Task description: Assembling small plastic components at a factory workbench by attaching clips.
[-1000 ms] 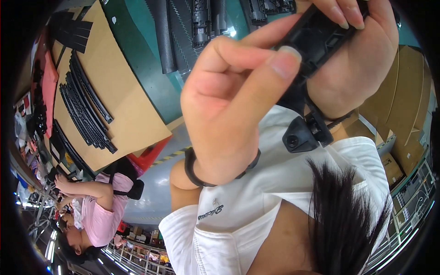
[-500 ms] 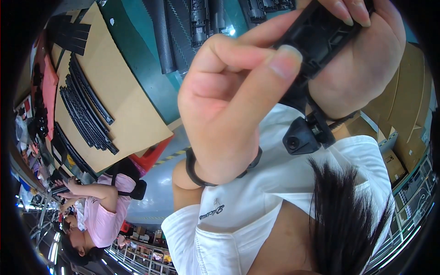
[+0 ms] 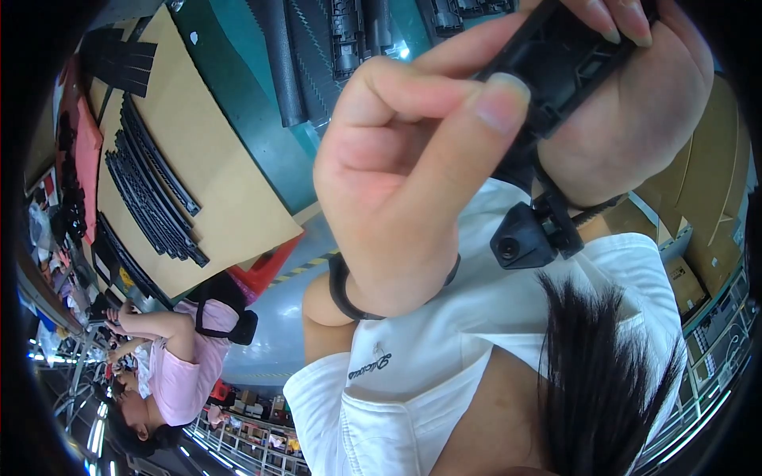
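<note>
A black moulded plastic part (image 3: pixel 567 67) with ribs and small slots is held up close in the upper right, between my two hands. My left hand (image 3: pixel 405 174) pinches its lower left end, thumb pressed on the near face and fingers curled behind. On the upper right end, fingertips of my right hand (image 3: pixel 635 111) curl over the edge, and the palm lies behind the part. The top of the part runs out of the picture. Each wrist wears a black strap, and a small black camera (image 3: pixel 520 238) hangs at the right one.
Several long black ribbed strips (image 3: pixel 151 202) lie on a cardboard sheet (image 3: pixel 230 206) at left. More black plastic pieces (image 3: pixel 347 36) rest on the green worktable (image 3: pixel 238 71). A co-worker in a pink top (image 3: pixel 178 369) works at lower left. Cardboard boxes (image 3: pixel 690 182) stand at right.
Both hands and the black part have shifted very slightly to the right, with the same grip. The co-worker's arms have moved a little.
</note>
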The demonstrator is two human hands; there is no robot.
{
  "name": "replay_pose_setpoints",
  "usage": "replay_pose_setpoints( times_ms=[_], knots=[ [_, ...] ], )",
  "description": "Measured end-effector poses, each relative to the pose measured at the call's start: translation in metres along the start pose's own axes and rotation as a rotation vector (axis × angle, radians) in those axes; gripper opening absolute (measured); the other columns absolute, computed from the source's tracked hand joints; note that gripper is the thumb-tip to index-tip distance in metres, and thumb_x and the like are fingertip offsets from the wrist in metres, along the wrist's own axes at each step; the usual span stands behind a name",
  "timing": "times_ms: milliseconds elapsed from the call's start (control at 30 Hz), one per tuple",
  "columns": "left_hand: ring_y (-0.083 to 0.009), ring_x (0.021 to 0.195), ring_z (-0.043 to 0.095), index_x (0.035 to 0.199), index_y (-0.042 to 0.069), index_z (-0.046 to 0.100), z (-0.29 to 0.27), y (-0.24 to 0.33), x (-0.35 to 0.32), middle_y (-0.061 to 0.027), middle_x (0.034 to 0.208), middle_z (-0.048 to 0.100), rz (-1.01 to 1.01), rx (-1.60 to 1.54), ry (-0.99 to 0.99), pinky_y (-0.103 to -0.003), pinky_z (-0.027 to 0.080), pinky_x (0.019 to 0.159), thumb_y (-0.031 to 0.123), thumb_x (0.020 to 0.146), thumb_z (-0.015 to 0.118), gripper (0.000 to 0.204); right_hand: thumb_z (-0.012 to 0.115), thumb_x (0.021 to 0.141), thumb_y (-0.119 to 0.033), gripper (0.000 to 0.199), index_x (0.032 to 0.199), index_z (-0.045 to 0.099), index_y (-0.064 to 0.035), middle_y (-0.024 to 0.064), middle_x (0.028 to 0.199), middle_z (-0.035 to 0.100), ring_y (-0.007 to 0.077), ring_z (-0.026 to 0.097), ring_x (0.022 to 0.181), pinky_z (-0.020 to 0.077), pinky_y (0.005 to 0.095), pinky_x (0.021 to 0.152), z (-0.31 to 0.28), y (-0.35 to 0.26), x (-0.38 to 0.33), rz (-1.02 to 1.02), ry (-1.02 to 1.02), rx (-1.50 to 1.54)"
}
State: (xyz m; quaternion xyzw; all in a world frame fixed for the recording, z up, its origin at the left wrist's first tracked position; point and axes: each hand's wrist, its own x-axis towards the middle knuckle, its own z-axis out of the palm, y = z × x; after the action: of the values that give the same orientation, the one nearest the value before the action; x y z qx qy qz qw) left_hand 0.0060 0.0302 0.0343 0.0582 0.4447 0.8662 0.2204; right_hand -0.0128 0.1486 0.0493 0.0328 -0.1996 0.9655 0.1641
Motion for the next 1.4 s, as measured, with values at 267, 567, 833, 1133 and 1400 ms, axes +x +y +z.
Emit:
replay_pose_setpoints(
  times_ms=[267, 567, 833, 1133, 1400],
  knots=[
    [-0.0137, 0.094, 0.049, 0.083, 0.005, 0.050, -0.007, -0.003, 0.000, -0.0130, 0.109, 0.051, 0.045, 0.006, -0.033, -0.028, 0.032, 0.089, 0.007, 0.082, 0.051, 0.002, 0.034, 0.090, -0.011, 0.019, 0.096, 0.049, -0.0011, -0.0023, 0.060, 0.036, 0.0052, 0.030, 0.040, 0.0305, 0.0179, 0.038, -0.008, -0.003, 0.000, 0.034, 0.022, 0.040],
    [-0.0173, 0.097, 0.050, 0.097, 0.004, 0.041, 0.005, -0.009, 0.007, -0.0211, 0.111, 0.050, 0.124, -0.132, 0.004, -0.029, 0.036, 0.086, 0.004, 0.085, 0.046, 0.014, 0.034, 0.090, -0.011, 0.019, 0.095, 0.049, -0.0009, -0.0022, 0.060, 0.036, 0.0053, 0.030, 0.040, 0.0307, 0.0181, 0.038, -0.010, -0.008, -0.001, 0.065, 0.045, 0.084],
    [-0.0185, 0.101, 0.048, 0.104, 0.003, 0.038, 0.008, -0.010, 0.004, -0.0223, 0.115, 0.046, 0.115, -0.155, 0.038, -0.029, 0.034, 0.088, 0.000, 0.081, 0.051, 0.027, 0.034, 0.090, -0.011, 0.019, 0.095, 0.049, -0.0007, -0.0021, 0.060, 0.036, 0.0055, 0.030, 0.040, 0.0309, 0.0182, 0.039, -0.026, -0.008, 0.004, 0.114, 0.058, 0.125],
    [-0.0173, 0.094, 0.051, 0.104, 0.002, 0.036, -0.014, -0.007, 0.007, -0.0192, 0.105, 0.053, 0.085, 0.058, 0.091, -0.026, 0.037, 0.083, -0.001, 0.079, 0.054, 0.031, 0.034, 0.090, -0.011, 0.018, 0.094, 0.049, -0.0004, -0.0020, 0.060, 0.036, 0.0056, 0.030, 0.040, 0.0312, 0.0184, 0.039, -0.032, -0.003, 0.008, 0.160, 0.085, 0.164],
    [-0.0166, 0.090, 0.052, 0.103, 0.002, 0.037, -0.022, -0.006, 0.012, -0.0177, 0.101, 0.055, 0.073, 0.060, 0.092, -0.026, 0.039, 0.080, -0.001, 0.079, 0.054, 0.030, 0.034, 0.090, -0.011, 0.018, 0.093, 0.049, -0.0002, -0.0019, 0.060, 0.036, 0.0058, 0.030, 0.040, 0.0314, 0.0185, 0.039, -0.037, -0.009, 0.005, 0.195, 0.104, 0.196]
  ],
)
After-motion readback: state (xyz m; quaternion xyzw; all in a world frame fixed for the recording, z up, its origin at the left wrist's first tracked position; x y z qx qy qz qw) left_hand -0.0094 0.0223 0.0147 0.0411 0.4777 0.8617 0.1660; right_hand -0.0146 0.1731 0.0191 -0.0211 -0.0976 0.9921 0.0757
